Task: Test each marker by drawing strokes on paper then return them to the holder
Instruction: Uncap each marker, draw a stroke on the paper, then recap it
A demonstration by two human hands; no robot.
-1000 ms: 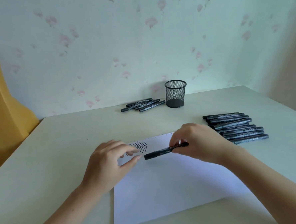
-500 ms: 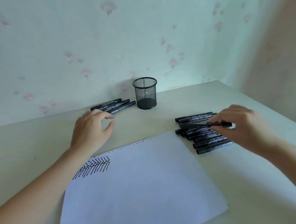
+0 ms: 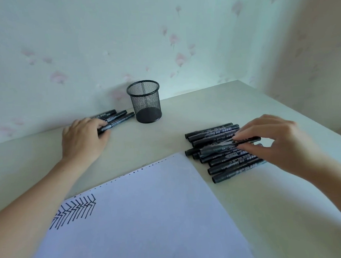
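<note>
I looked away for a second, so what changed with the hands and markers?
The left hand left the white paper, reaching back to grip a black marker; the right hand carried its marker onto the right-hand pile. Black mesh holder unchanged.

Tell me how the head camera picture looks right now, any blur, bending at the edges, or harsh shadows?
Head view: soft, even light with a greenish cast, no glare; the mesh holder casts only a faint shadow on the wall. Wide-angle bending curves the table edge and stretches the forearms. The marker pinched by the right hand is slightly smeared; the left hand and the strokes on the paper are sharp.
</note>
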